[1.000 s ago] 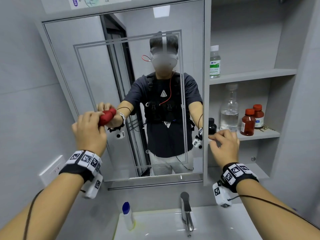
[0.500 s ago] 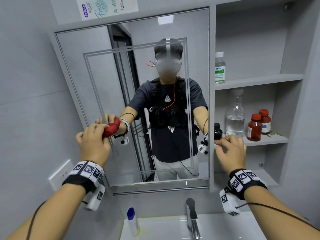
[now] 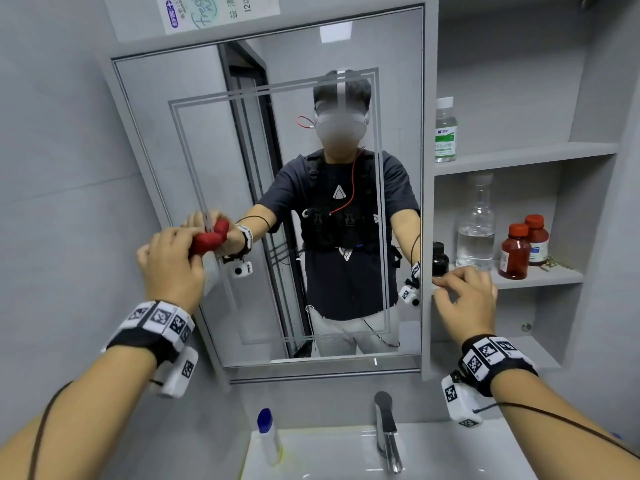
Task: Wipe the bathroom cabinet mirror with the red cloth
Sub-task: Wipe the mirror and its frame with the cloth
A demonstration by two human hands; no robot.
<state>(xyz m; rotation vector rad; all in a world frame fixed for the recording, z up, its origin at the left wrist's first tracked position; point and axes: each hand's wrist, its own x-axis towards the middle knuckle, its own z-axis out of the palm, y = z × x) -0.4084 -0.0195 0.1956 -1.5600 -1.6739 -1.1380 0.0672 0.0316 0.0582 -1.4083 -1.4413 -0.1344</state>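
1. The left hand point(image 3: 173, 268) is squeezed tight around the red cloth point(image 3: 206, 241), which is all bunched up.
2. The cloth is pushed against the mirror point(image 3: 156, 140), on its left side, about halfway up.
3. The right hand point(image 3: 465, 303) is at the mirror's right edge with bent fingers. I cannot tell if it is holding the edge.
4. Two brown bottles point(image 3: 516, 254) with red caps stand on a shelf point(image 3: 554, 277) beside the mirror.
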